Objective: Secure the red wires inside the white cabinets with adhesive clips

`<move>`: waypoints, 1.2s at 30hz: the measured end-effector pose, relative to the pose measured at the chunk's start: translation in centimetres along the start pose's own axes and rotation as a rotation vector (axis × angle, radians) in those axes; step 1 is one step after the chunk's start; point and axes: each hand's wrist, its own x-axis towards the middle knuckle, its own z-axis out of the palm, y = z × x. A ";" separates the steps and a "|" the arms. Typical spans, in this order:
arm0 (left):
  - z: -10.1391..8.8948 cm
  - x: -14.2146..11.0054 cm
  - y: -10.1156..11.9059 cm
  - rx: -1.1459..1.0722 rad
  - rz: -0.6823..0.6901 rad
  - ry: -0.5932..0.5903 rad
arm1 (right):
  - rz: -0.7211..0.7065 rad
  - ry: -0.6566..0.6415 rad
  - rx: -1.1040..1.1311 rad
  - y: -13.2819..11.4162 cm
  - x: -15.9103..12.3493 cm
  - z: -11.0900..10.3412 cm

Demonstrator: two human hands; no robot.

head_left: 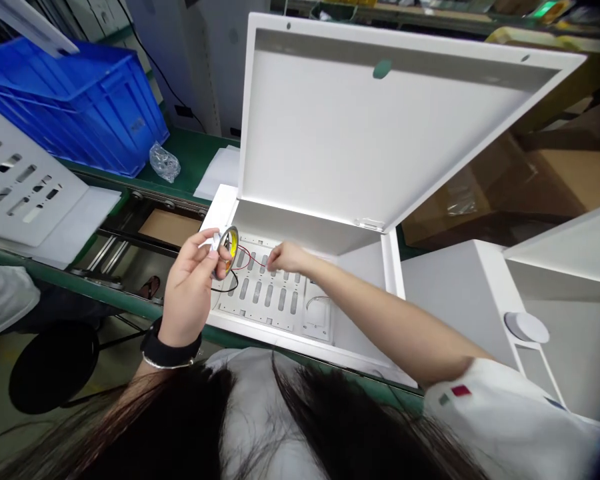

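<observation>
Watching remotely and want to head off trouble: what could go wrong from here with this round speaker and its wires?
The red wire from the round speaker in the left hand might snag on the slotted white panel below the right hand. The raised white lid might swing down onto the right arm.

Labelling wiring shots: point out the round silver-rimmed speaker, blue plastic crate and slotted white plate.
Round silver-rimmed speaker [229, 248]: head view, on its rim.
Blue plastic crate [90, 123]: head view, on its side wall.
Slotted white plate [267, 317]: head view, on the bare strip below its slots.
</observation>
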 end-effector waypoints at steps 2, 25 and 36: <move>-0.5 -0.5 -1.0 -0.016 -0.029 -0.019 | 0.077 -0.147 -0.019 1.5 2.0 3.3; -2.6 0.2 -4.1 -0.072 -0.020 -0.008 | 0.120 0.253 0.642 6.6 11.1 13.6; -2.5 0.1 -4.0 -0.048 -0.023 -0.019 | -0.087 0.364 0.305 6.6 10.7 13.7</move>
